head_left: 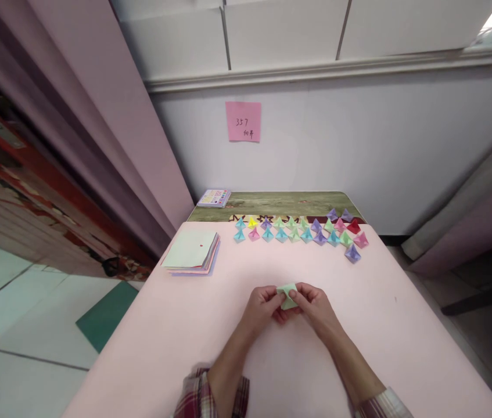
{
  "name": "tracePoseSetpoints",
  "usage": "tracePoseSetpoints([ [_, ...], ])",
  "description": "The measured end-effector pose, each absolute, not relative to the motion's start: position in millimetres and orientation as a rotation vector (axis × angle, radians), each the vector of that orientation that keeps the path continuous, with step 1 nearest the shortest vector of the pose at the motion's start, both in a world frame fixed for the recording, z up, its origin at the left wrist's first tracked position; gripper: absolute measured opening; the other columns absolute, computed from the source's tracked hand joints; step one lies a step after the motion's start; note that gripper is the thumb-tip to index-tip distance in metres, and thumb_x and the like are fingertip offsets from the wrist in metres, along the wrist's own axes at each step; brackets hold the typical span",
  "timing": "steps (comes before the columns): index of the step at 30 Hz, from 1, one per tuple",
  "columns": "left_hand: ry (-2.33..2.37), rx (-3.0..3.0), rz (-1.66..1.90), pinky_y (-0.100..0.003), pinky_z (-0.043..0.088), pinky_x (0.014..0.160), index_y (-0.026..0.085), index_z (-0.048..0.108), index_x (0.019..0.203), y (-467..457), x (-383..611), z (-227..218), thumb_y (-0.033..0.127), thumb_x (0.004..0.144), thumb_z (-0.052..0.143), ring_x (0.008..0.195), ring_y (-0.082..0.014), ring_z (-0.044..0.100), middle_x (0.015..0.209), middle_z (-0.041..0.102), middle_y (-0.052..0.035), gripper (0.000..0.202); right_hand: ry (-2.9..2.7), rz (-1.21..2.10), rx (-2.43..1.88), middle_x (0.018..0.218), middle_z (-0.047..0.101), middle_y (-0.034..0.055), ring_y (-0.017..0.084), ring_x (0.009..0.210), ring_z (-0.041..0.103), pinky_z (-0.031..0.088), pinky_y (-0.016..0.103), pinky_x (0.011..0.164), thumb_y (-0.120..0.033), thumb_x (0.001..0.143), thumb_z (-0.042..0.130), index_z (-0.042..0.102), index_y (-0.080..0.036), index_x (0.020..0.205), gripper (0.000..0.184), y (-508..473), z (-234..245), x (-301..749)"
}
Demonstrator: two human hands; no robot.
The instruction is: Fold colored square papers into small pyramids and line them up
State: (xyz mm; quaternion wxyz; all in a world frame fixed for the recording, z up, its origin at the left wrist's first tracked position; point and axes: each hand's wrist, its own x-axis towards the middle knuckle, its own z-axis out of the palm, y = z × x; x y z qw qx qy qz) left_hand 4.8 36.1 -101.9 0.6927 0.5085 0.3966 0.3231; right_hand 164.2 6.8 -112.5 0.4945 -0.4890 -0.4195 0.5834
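Observation:
A small folded piece of light green paper is pinched between my two hands, just above the pink tabletop. My left hand grips its left side, with the thumb lying on the front. On the right side my right hand holds it the same way, thumb pressed near the middle. The fingers behind the paper are partly hidden. Beyond my hands stand rows of folded paper shapes in blue, green, purple, pink, yellow and red. One purple folded shape sits apart, nearer to me on the right.
A stack of square coloured paper, light green on top, lies at the table's left. A packet rests at the back left corner on a green patterned surface. The wall bears a pink note. A curtain hangs at left.

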Motion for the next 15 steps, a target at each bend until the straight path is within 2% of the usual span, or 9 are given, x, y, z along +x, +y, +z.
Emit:
tracePoseSetpoints([
  [5,0.878,1.122,0.722,-0.024,0.048,0.046,0.013,0.065,0.071,36.0,4.4,-100.3,0.04,0.078,0.063,0.045,-0.0141,0.059,0.059,0.066,-0.004,0.028,-1.035,1.437,-1.162,0.069,0.067,0.0021,0.018,0.063,0.06,0.045,0.026,0.055,-0.051,0.064,0.079,0.068,-0.018,0.082,0.038,7.0,-109.4,163.6],
  [9,0.888,1.104,0.712,-0.024,0.048,0.045,0.013,0.065,0.068,35.9,4.3,-100.6,0.033,0.077,0.06,0.043,-0.0138,0.059,0.053,0.064,-0.0032,0.023,-1.044,1.448,-1.144,0.071,0.067,0.0021,0.017,0.063,0.059,0.045,0.026,0.056,-0.048,0.065,0.079,0.068,-0.018,0.084,0.037,7.1,-111.3,162.5],
  [15,0.88,1.013,0.716,-0.025,0.05,0.045,0.01,0.066,0.074,36.0,5.1,-99.4,0.039,0.078,0.058,0.045,-0.0155,0.061,0.055,0.064,-0.0061,0.03,-1.061,1.377,-1.172,0.072,0.067,0.0014,0.016,0.063,0.058,0.044,0.025,0.055,-0.046,0.066,0.078,0.067,-0.018,0.085,0.035,7.4,-117.4,160.2],
])
